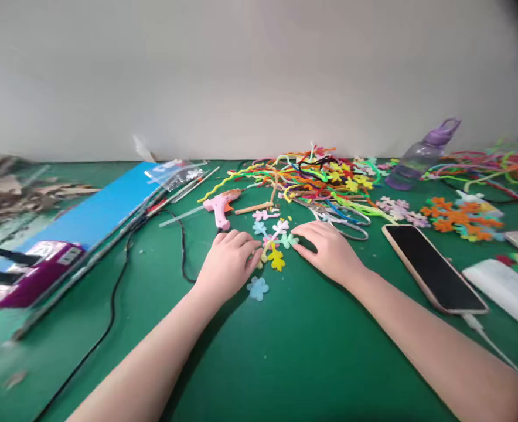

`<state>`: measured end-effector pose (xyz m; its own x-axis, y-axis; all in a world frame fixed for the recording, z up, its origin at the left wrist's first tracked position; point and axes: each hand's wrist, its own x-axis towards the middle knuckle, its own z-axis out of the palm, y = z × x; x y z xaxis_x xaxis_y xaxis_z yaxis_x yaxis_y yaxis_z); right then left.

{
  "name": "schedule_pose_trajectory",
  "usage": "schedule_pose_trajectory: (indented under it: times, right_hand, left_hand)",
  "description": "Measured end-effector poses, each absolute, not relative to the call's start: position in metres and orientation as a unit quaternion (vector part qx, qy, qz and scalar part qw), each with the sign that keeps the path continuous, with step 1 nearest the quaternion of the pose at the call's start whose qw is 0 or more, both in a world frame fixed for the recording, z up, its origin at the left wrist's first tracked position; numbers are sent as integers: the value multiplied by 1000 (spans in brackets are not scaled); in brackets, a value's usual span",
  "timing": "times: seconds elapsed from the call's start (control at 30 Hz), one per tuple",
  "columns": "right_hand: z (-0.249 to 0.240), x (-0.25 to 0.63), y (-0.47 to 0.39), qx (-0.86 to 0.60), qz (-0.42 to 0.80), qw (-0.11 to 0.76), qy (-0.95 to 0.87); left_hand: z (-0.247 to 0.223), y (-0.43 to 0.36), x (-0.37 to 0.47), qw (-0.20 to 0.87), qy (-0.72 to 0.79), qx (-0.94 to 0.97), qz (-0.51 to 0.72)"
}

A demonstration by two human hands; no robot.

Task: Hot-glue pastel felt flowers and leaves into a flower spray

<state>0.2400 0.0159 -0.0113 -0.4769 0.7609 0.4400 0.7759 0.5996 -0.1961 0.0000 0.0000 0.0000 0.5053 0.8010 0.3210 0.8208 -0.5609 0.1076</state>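
Note:
A small cluster of fuzzy pipe-cleaner flowers in pink, white, blue, yellow and pale green lies on the green table between my hands. My left hand (229, 261) is at its left side, fingers curled and bunched against a pale yellow flower (263, 256); the exact grip is partly hidden. My right hand (327, 248) reaches in from the right, thumb and forefinger apart, tips at the edge of the pale green flower (289, 241). A bright yellow flower (276, 258) points toward me. Apart from the cluster, a loose blue flower (258, 288) lies nearer me.
A pink glue gun (220, 208) lies behind my left hand. Tangled pipe cleaners (303, 176) and scissors (347, 225) lie at the back. A phone (432, 266), purple bottle (419, 155) and orange snowflake shape (459, 217) are right. A purple power strip (43, 281) and black cord lie left.

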Motion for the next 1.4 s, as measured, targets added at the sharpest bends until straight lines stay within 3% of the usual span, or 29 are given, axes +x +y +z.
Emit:
schedule_pose_trajectory:
  times: [0.77,1.4]
  right_hand:
    - [-14,239,18,-435,29,246,-865]
    - [-12,236,16,-449,38,239,-860]
  left_hand:
    - [0,2,1,-35,-458,-877,-139]
    - [-3,2,2,20,-472,-876,-99]
